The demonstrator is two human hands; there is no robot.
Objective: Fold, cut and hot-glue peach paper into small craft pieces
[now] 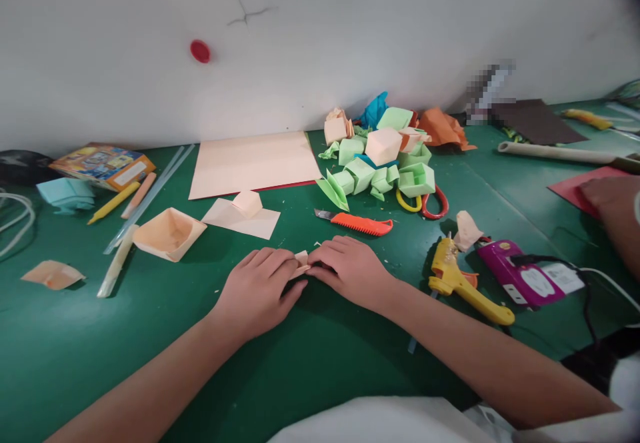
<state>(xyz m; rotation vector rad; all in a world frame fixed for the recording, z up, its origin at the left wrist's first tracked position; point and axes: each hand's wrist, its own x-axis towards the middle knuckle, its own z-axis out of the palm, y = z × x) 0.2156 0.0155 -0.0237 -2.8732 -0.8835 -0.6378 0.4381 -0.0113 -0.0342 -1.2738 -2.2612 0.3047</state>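
Observation:
My left hand [260, 290] and my right hand [347, 270] lie side by side on the green table [75, 350], fingers curled and pressed onto a small peach paper piece [302, 260] between them. Only a corner of that paper shows; the rest is under my fingers. Just behind my hands lie an orange box cutter [357, 223], a folded peach sheet [243, 213] and an open peach paper box [169, 232].
A heap of green and peach folded paper shapes [383, 160] sits behind, with scissors [425, 202]. A yellow glue gun [463, 280] and a purple one [520, 276] lie to the right. Another person's hand [613, 203] rests at the far right. A large peach sheet [253, 163] lies by the wall.

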